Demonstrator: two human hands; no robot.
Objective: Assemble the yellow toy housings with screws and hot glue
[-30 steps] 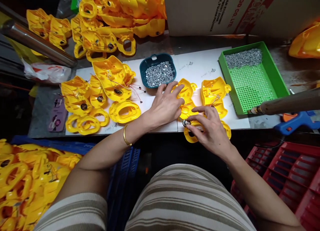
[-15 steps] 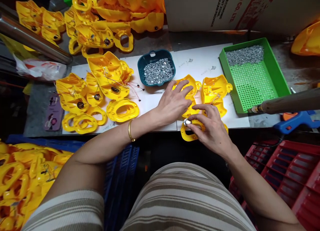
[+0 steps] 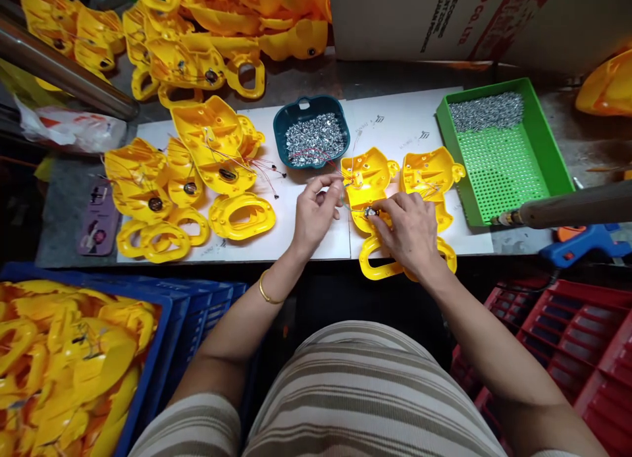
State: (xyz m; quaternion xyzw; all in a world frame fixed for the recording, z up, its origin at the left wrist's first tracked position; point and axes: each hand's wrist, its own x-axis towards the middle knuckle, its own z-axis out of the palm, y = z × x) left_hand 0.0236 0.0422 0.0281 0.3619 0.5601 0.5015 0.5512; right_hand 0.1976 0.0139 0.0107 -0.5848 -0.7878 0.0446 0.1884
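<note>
My left hand [image 3: 318,210] is closed in a pinch beside a yellow plastic shell [image 3: 371,169], with thin wires at its fingertips. Red wires [image 3: 316,155] trail from there over the screw bowl's front. With bent thumb and fingers, my right hand [image 3: 407,230] grips a small round metal-and-dark part [image 3: 370,212] at the shell's lower end. A second yellow shell [image 3: 428,168] lies open side up just right of it. Below my right hand, yellow ring-shaped handles [image 3: 374,270] overhang the table edge, partly hidden by the hand.
A dark teal bowl [image 3: 282,141] holds small silver screws. To the right stands a green basket [image 3: 548,141] with more metal pieces, near a blue glue gun [image 3: 587,246]. Wired yellow shells [image 3: 212,137] lie at left. Blue crates [image 3: 168,325] and red crates [image 3: 567,338] flank me.
My left hand has drawn back left from over the shell and closed on wires. My right hand has moved the small round part up onto the shell. Red wires now cross the bowl.
</note>
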